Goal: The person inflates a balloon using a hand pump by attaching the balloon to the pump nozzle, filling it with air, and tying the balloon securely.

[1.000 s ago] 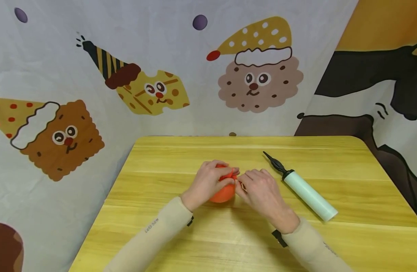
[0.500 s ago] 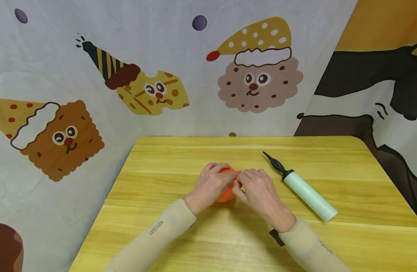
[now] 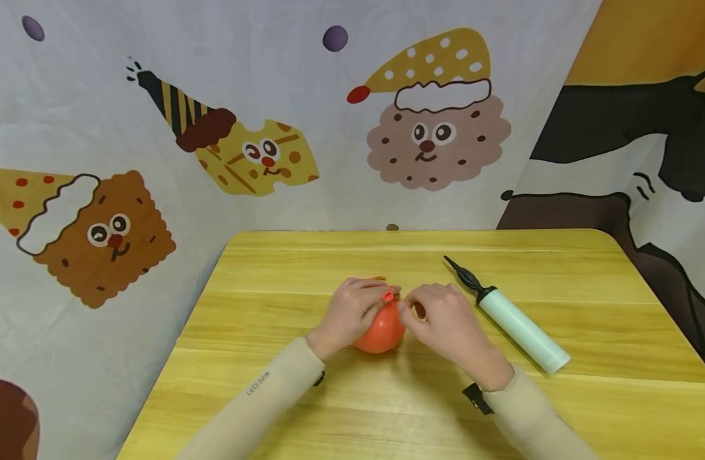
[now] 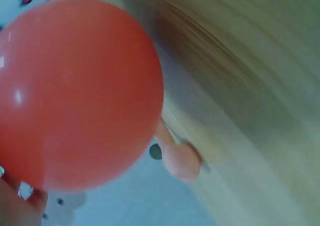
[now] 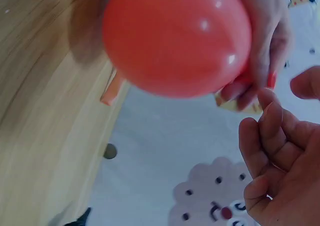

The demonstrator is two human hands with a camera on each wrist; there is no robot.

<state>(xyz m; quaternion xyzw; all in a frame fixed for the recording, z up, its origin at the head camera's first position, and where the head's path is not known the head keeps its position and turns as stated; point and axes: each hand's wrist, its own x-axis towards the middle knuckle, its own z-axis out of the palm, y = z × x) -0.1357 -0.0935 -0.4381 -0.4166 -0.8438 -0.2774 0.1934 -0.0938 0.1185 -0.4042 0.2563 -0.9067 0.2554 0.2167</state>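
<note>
A small inflated red-orange balloon point(image 3: 380, 329) is between my hands over the table. My left hand point(image 3: 348, 313) pinches its neck, and the rolled mouth point(image 3: 389, 296) shows above the fingertips. In the left wrist view the round balloon point(image 4: 80, 93) covers much of the frame, with fingers at its lower left edge. My right hand point(image 3: 444, 322) is just right of the neck. In the right wrist view that right hand point(image 5: 282, 156) has loosely bent fingers, the thumb stands apart from them, and nothing shows between them.
A limp orange balloon point(image 5: 113, 88) lies on the table behind the inflated one. To the right lies a hand pump point(image 3: 522, 327) with a pale green barrel and black nozzle. A printed cartoon cloth point(image 3: 341, 211) hangs behind the wooden table point(image 3: 295, 255).
Half a second ago the fingertips of both hands met at the balloon's neck. Now my right hand has drawn slightly right, my left slightly left, and more of the balloon shows.
</note>
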